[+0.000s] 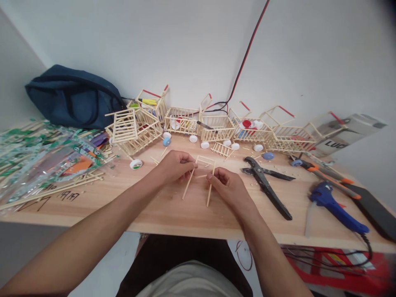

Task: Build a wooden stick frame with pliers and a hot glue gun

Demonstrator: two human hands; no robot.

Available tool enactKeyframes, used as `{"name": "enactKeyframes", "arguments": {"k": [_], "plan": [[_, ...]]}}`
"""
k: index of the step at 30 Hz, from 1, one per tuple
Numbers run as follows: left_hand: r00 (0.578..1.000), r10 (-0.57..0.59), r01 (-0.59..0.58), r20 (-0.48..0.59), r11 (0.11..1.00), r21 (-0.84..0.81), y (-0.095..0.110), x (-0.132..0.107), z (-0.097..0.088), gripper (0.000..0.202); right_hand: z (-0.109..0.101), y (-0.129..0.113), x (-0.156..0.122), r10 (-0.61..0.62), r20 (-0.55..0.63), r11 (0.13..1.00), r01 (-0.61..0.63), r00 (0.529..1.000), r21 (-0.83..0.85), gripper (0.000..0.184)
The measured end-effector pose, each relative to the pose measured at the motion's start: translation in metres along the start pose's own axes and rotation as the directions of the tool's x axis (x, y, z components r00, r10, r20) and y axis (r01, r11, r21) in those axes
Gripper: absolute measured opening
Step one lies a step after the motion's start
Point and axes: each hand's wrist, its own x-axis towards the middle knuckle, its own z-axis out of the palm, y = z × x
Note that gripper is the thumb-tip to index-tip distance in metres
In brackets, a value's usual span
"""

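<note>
A small frame of thin wooden sticks (200,173) stands between my two hands over the wooden table (161,210). My left hand (175,166) pinches its left leg with closed fingers. My right hand (227,186) pinches its right leg near the short crossbar. The frame has two long legs and a top bar, and its lower ends touch the table.
A row of stick-built carts (216,126) with bottle-cap wheels lines the wall. Black pliers (266,183) lie to the right, then a blue glue gun (335,206) and orange-handled cutters (324,171). Plastic stick packets (43,156) and a dark blue bag (72,97) sit left.
</note>
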Motion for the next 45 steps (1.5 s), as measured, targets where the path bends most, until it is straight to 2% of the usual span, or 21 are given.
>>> {"name": "enactKeyframes", "arguments": {"k": [8,14,22,30,37,45], "plan": [[1.000,-0.011,0.011,-0.010,1.000,0.006,-0.0010,0.0010,-0.0004,0.011,-0.0001,-0.0036,-0.0020,0.064,0.054,0.990,-0.070,0.997,0.121,0.024],[1.000,-0.023,0.023,0.010,1.000,-0.004,-0.0005,0.0009,-0.0005,0.008,0.0013,-0.0003,-0.0026,0.093,0.019,0.979,-0.095,0.995,0.178,0.025],[0.999,-0.028,0.028,0.024,1.000,0.003,-0.0003,-0.0001,-0.0012,0.008,0.0006,0.0030,-0.0015,0.071,0.003,0.991,-0.071,0.997,0.113,0.026],[1.000,-0.029,0.029,0.011,0.999,-0.015,-0.0012,-0.0008,-0.0002,0.009,0.0004,0.0037,-0.0016,0.072,0.006,0.988,-0.072,0.997,0.134,0.027],[0.999,-0.026,0.029,0.026,0.989,-0.143,-0.0013,-0.0007,-0.0014,0.010,-0.0003,0.0042,-0.0003,0.076,-0.047,0.990,-0.070,0.996,0.123,0.031],[0.998,-0.043,0.050,0.041,0.984,-0.171,-0.0032,0.0007,0.0004,0.009,-0.0008,0.0034,-0.0008,0.079,-0.069,0.990,-0.070,0.994,0.123,0.033]]}}
